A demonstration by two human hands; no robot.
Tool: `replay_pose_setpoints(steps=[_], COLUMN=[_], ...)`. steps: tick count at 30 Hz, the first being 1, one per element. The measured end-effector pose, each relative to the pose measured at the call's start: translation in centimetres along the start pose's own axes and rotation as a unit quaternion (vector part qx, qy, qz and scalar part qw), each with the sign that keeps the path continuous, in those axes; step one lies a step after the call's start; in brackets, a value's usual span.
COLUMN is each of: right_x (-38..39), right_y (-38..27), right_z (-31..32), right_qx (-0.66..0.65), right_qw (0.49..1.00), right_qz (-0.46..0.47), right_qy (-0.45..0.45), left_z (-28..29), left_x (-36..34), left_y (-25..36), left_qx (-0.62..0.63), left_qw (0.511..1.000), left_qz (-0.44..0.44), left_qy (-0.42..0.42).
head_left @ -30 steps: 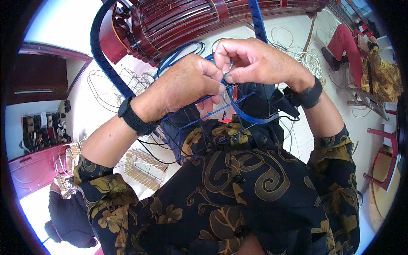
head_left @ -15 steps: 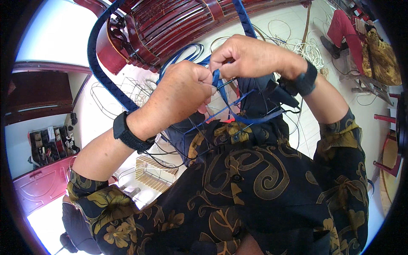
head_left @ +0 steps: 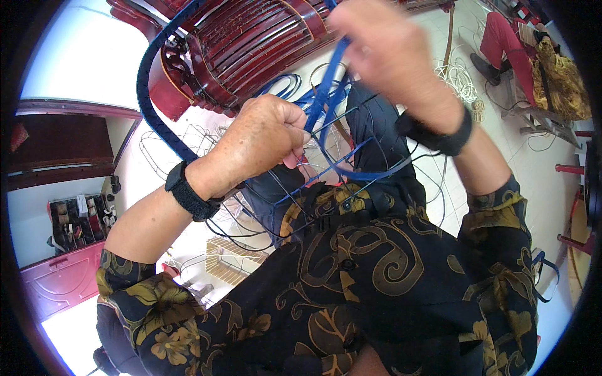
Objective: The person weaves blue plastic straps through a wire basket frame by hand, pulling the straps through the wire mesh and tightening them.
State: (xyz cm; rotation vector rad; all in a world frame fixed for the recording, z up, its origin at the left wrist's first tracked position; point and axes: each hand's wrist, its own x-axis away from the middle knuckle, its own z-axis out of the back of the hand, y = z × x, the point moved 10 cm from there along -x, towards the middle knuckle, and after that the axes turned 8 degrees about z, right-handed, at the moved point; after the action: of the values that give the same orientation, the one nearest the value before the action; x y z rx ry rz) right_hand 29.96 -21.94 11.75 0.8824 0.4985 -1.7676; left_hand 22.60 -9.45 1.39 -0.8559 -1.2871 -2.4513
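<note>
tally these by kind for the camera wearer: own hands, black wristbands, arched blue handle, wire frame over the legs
Own hands: 2 (left hand, right hand, the right one blurred)
Black wristbands: 2
Arched blue handle: 1
Wire frame over the legs: 1
Total: 6

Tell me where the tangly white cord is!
In the head view, the white cord lies on the floor at upper right, between the right hand and a dark shoe.
</note>
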Motion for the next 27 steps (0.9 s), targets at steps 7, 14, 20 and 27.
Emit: replay_pose_setpoints(steps=[7, 14, 20, 27], right_x=[10.6, 30.9, 47.4, 53.0], right_y=[19.2, 31.6, 35.0, 36.2], right_z=[19.1, 41.1, 56.0, 60.0], right_qx=[0.198, 0.333, 0.390, 0.367], right_qw=[0.964, 0.865, 0.740, 0.694], right_qz=[-0.162, -0.371, -0.523, -0.570], right_qy=[0.067, -0.053, -0.165, -0.242], left_z=[0.4, 1.2, 0.8, 3.0], left_x=[0.2, 1.1, 1.6, 1.6], left_y=[-0.5, 0.5, 1.2, 0.7], left_qx=[-0.092, -0.127, -0.147, -0.175], left_qw=[0.994, 0.975, 0.958, 0.942], left_qz=[-0.044, -0.157, -0.217, -0.202], left_qy=[0.035, 0.091, 0.114, 0.204])
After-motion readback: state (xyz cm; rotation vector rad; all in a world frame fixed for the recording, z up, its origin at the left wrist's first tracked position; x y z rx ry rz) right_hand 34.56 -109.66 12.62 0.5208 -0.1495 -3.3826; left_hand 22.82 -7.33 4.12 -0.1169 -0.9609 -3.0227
